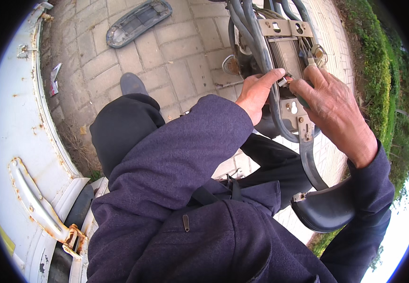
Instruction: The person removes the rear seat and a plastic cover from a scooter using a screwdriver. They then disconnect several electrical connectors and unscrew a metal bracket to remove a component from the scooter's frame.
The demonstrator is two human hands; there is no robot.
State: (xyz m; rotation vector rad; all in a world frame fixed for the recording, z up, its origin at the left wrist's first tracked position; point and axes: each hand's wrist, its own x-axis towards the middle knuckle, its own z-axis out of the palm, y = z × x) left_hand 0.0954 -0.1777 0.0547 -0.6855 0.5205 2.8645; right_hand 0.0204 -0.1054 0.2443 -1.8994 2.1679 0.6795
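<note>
My left hand [260, 90] reaches in beside a curved metal tube of the bare vehicle frame [261, 42]. Its fingertips are closed on a small white plug connector [283, 82]. From the other side, my right hand [339, 104] bends over the same spot, fingers curled together. A bit of something dark green [302, 101] shows under its fingers; most of it is hidden. Between the tubes lies a finned metal box [287, 54], with loose wires [305, 46] along its right side. A perforated metal bracket [291, 108] sits just below the hands.
A black padded seat or backrest [327, 207] is fixed on a bent bar near my right arm. On the paving lies a long dark cover [138, 22]. A rusty white metal panel [11, 104] with a handle [35, 203] stands left; a hedge [379, 61] runs along the right.
</note>
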